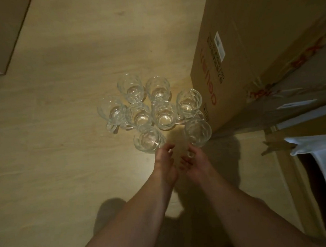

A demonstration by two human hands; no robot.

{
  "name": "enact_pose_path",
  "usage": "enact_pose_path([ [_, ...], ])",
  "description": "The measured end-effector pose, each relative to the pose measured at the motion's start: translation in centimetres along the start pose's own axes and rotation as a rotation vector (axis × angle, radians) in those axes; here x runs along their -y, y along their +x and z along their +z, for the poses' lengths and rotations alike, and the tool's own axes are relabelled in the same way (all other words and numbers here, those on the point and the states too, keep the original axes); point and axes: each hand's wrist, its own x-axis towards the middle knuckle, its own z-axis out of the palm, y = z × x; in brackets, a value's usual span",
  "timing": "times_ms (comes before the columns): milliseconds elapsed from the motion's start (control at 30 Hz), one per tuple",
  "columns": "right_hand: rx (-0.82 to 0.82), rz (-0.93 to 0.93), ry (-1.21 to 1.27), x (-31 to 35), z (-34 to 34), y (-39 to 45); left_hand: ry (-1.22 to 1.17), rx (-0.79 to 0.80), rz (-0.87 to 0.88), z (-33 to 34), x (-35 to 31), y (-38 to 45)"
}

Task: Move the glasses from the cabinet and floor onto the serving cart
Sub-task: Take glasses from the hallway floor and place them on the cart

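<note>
Eight clear glass mugs (157, 112) are seen standing upright in a tight cluster on the wooden floor (63, 109), just beside the corner of a large cardboard box (248, 43), probably grouped so that they can be taken two at a time. The nearest left mug (149, 140) is touched at its near side by the left hand (165, 163), and the nearest right mug (197, 130) is reached by the right hand (193, 162), whose fingers (183, 164) are curled near its handle. Whether either mug is already gripped cannot be told, and the serving cart is not seen.
</note>
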Motion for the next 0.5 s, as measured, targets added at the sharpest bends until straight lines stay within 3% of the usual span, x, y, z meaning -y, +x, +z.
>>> enact_pose_path([
  [133, -0.084, 0.105, -0.089, 0.4, -1.3, -7.2, 0.020, -0.139, -0.072, -1.5, -0.7, -6.1],
  [267, -0.149, 0.183, -0.174, 1.4, -0.5, -18.0, 0.082, -0.099, -0.117, -1.3, -3.0, -16.7],
  [500, -0.012, 0.048, -0.362, 9.2, 9.0, -41.8, 0.137, -0.076, 0.004, 1.3, -14.3, -39.3],
])
